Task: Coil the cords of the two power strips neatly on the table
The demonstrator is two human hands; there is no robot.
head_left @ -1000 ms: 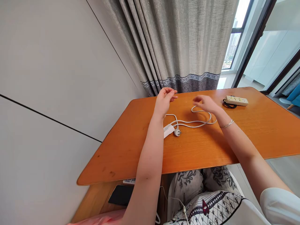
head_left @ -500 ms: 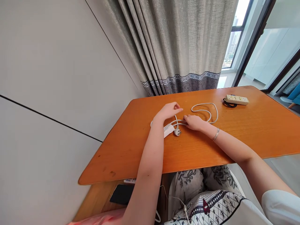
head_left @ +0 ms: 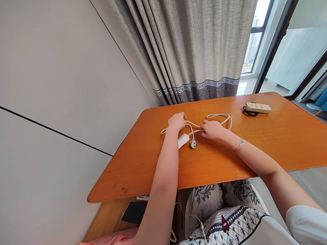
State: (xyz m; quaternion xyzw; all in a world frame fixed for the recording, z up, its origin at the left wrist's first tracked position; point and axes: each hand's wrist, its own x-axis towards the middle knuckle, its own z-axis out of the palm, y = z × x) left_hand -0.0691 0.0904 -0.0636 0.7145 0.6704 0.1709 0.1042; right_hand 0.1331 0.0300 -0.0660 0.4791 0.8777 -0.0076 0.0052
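Head: cord (head_left: 193,124) apparently within right grip (head_left: 212,130)

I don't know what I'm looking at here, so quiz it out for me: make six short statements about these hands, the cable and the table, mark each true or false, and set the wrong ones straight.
1. The right hand holds the white cable. True.
2. The left arm hides part of the white block. True.
3. The bracelet is on the left arm. False: it is on the right arm.
4. The plug is pushed into a socket. False: it lies loose on the tabletop.
5. The curtain hangs beyond the tabletop's far edge. True.
6. The beige power strip has a white cord. False: the cord beside it is black.
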